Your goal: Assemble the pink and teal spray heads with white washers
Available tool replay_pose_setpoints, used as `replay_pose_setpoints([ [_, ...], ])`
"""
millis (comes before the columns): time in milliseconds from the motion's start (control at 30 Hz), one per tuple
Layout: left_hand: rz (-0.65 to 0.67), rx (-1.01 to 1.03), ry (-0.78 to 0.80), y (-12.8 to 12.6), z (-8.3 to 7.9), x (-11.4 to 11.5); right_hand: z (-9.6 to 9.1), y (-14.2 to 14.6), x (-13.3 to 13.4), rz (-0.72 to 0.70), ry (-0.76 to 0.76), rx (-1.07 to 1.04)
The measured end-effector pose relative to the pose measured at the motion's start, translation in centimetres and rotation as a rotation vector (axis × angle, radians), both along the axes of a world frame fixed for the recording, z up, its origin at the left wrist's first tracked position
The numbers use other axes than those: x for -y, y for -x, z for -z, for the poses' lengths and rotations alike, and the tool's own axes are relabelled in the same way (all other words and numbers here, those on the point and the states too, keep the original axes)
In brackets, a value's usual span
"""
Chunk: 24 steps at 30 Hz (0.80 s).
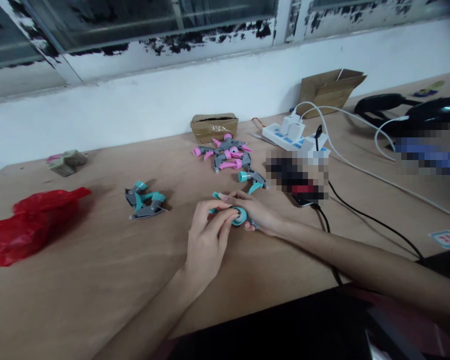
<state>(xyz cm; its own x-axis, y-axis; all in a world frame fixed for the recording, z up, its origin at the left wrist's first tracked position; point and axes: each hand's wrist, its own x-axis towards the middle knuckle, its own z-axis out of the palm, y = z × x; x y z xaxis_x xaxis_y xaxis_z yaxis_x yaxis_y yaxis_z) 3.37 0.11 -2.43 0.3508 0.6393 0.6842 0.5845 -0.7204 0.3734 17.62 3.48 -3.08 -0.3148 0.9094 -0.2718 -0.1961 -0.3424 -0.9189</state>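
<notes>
Both hands meet at the middle of the wooden table [97,280] on one teal and grey spray trigger head [239,216]. My right hand [257,212] wraps round its body from the right. My left hand [206,240] pinches its teal round cap with thumb and fingers. Two more teal and grey trigger heads [144,201] lie together to the left. A pile of pink and grey trigger heads [227,152] sits farther back, with another teal one [252,180] at its near edge.
A red plastic bag [30,222] lies at the left. A small cardboard box [214,126] and a larger one [328,87] stand by the wall. A white power strip [294,137] with cables, a black cable [360,215] and black gear [427,112] fill the right.
</notes>
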Motion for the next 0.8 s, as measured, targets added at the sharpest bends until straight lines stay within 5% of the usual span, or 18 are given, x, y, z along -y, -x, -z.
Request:
replay_pose_setpoints([
  [633,-0.035,-0.003,0.035,-0.34,-0.55,0.67,-0.16,-0.46,-0.25,-0.101,-0.015,0.034],
  [800,-0.038,0.002,0.172,-0.33,-0.71,0.96,-0.22,-0.5,-0.22,-0.121,-0.01,0.045],
])
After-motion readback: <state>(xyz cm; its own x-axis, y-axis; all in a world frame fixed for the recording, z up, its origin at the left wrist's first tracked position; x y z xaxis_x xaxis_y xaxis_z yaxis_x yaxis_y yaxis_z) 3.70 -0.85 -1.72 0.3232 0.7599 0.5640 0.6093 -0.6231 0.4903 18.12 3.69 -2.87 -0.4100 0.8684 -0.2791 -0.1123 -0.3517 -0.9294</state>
